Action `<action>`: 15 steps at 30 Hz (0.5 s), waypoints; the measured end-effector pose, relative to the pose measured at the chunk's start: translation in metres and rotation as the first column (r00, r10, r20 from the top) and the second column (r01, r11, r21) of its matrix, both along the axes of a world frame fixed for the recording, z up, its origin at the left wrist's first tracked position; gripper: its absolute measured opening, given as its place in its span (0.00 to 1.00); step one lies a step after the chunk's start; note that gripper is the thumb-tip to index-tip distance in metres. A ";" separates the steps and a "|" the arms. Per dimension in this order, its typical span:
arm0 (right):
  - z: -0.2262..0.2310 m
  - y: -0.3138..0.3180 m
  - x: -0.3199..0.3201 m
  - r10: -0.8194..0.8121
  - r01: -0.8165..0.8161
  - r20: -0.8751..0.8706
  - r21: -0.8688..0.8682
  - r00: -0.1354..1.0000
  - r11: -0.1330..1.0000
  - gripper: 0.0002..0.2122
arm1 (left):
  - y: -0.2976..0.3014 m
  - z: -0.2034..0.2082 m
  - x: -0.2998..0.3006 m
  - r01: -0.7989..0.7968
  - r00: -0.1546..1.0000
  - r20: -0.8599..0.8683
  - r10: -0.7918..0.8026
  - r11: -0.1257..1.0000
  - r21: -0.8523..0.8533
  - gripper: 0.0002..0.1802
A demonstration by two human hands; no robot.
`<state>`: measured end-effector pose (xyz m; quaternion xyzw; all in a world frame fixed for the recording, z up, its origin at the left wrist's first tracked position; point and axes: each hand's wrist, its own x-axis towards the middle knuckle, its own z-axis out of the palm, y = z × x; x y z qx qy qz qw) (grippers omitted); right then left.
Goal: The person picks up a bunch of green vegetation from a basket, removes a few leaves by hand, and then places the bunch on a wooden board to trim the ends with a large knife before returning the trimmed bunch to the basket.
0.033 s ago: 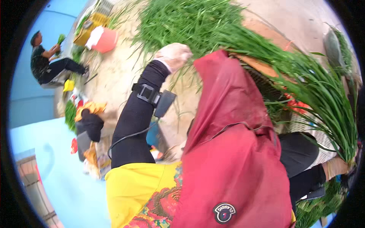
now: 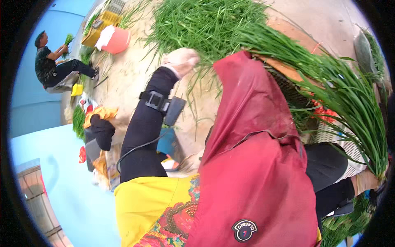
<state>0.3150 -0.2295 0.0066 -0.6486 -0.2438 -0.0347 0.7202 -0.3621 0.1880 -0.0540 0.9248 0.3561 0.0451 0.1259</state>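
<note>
My right hand (image 2: pixel 366 181), in a pale glove at the far right, grips the base of a long bunch of green chives (image 2: pixel 349 99). The leaves arch up and leftward, over an orange-brown board (image 2: pixel 284 70), to a big loose heap of chives (image 2: pixel 201 29). Just left of that heap is my left hand (image 2: pixel 181 61), gloved and slightly smeared, its fingers curled in. Whether anything is inside them is hidden. A red apron (image 2: pixel 251 177) covers my lap, between my two arms.
White plastic crates (image 2: pixel 349 148) stand by my right knee, near red ties (image 2: pixel 323 112). More chives (image 2: pixel 345 218) lie lower right. Far left, a seated person (image 2: pixel 57 61) holds greens beside a pink bucket (image 2: pixel 117 40) and yellow crate (image 2: pixel 98 31). A blue container (image 2: pixel 168 144) stands beyond my left arm.
My left hand has shifted slightly left, away from the apron's tip. The surroundings sit a little further right in view. The right hand keeps its grip on the chives.
</note>
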 end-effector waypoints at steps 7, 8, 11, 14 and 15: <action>0.012 0.018 0.001 0.005 0.588 0.808 -0.433 0.590 0.683 0.17 | -0.080 -0.055 -0.133 -0.557 0.717 -0.494 0.492 0.830 0.020 0.36; 0.014 0.020 0.000 0.083 0.713 0.899 -0.394 0.429 0.580 0.17 | -0.081 -0.056 -0.126 -0.598 0.699 -0.477 0.533 0.802 0.019 0.36; 0.011 0.024 -0.007 0.033 0.701 0.878 -0.403 0.477 0.588 0.16 | -0.048 -0.049 -0.064 -0.342 0.936 -0.118 0.332 0.937 -0.077 0.32; 0.007 0.028 -0.012 -0.047 0.156 0.402 -0.242 0.914 0.958 0.18 | -0.022 -0.027 0.037 -0.029 0.940 0.340 0.030 1.000 -0.008 0.19; 0.007 0.029 -0.013 -0.095 0.159 0.286 -0.209 0.953 0.965 0.19 | -0.016 -0.018 0.074 0.049 0.906 0.422 -0.015 0.996 -0.069 0.19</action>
